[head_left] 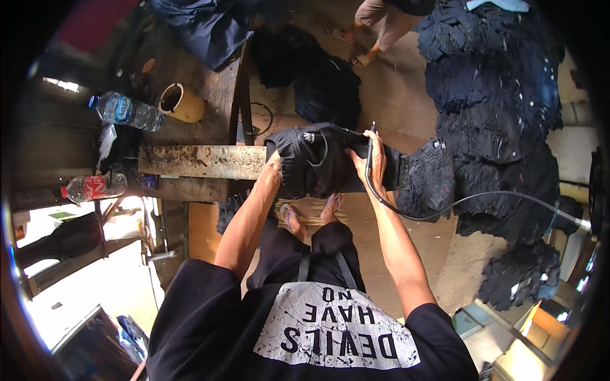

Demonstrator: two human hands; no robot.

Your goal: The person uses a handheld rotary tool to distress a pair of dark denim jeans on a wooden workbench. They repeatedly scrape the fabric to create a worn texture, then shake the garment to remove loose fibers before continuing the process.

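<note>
A black garment with a drawstring and a small pale mark lies over the end of a narrow wooden plank. My left hand is at the garment's left edge, its fingers hidden by the cloth. Over the right part of the garment, my right hand closes around a slim rotary-tool handpiece, its thin tip pointing away from me. From the handpiece a dark flexible shaft runs along my forearm and curves off to the right.
Large stacks of dark garments fill the right side; another dark pile lies ahead. A wooden table at left bears a yellowish cup and a plastic bottle. Beyond the pile stand another person's legs.
</note>
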